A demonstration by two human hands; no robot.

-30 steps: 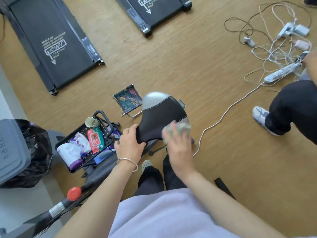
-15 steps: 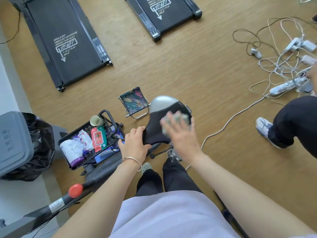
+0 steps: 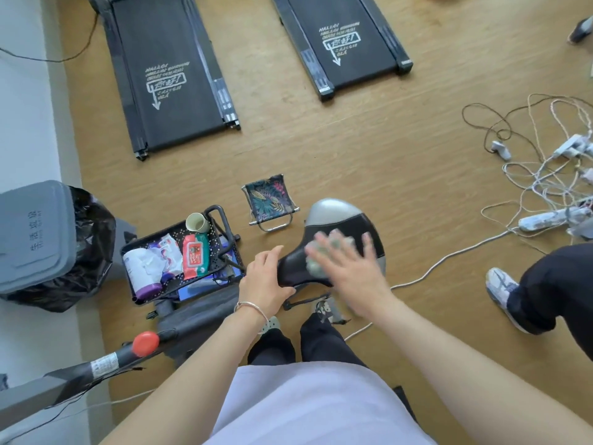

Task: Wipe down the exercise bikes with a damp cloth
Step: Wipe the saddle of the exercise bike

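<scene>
Found left treadmill and right treadmill, both black, lying flat on the wood floor at the far side. Noted grey bin with black liner at left. Located exercise bike frame, dark grey, at near left, with mesh basket of wipes and bottles just beyond. Saddle at centre: black padded top, silver-grey rear and rim, narrow nose pointing near-left. Small folding stool just far-left of the saddle. Left hand gripping the saddle nose, fingers curled over the top, thumb beneath. Right hand blurred, fingers spread straight, pressing pale green cloth against the black top. Cloth bunched, mostly covered by the palm.
</scene>
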